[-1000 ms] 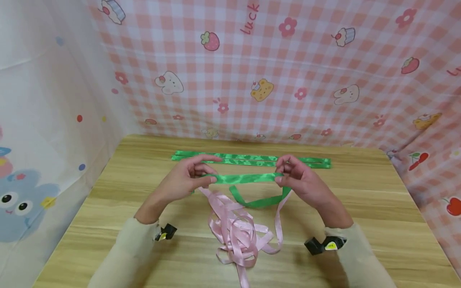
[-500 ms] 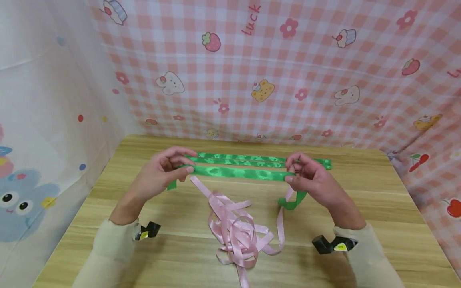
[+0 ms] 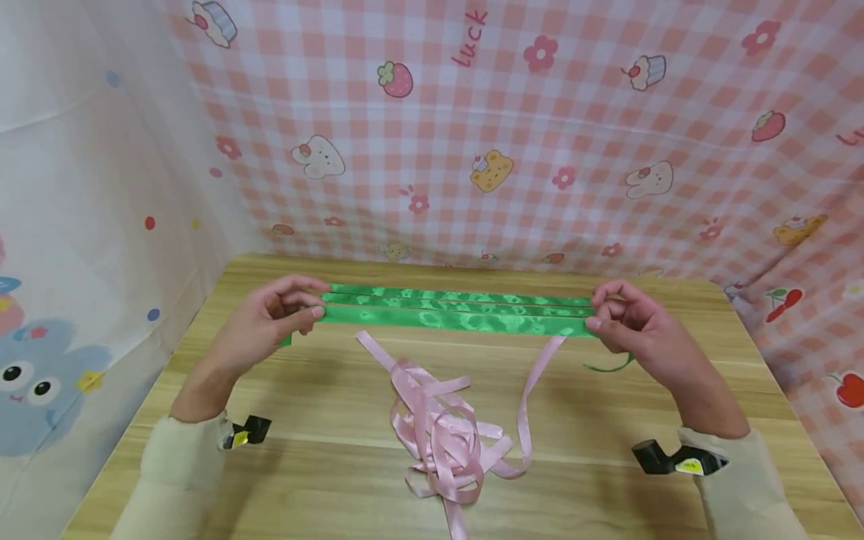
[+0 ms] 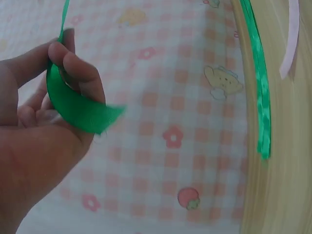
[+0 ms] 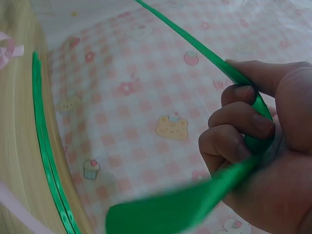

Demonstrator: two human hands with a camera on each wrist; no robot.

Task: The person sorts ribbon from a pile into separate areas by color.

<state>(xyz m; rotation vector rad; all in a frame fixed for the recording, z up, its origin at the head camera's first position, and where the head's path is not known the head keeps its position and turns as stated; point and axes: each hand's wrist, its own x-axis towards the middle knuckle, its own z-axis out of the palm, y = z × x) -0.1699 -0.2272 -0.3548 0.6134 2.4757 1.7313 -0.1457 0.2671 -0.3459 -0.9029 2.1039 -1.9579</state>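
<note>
A green satin ribbon [image 3: 459,320] is stretched nearly straight between both hands above the table. My left hand [image 3: 280,319] pinches it between thumb and fingers, and a short end [image 4: 83,109] curls loose across the palm in the left wrist view. My right hand [image 3: 637,322] grips the other side; there the ribbon passes between thumb and curled fingers, and a longer tail [image 5: 161,212] hangs free in the right wrist view. Just behind the stretched ribbon, two more green ribbons [image 5: 44,131] lie side by side along the table's far part.
A tangled heap of pink ribbon [image 3: 448,450] lies in the middle of the wooden table [image 3: 324,472], with one strand running toward the front edge. Behind the table hangs a pink checked cloth [image 3: 432,135]; a white printed cloth [image 3: 101,187] hangs at the left.
Both hands have moved apart, left hand leftward and right hand rightward, sliding along the green ribbon. The span between them has grown longer and the loose tails shorter. The pink heap has stayed put.
</note>
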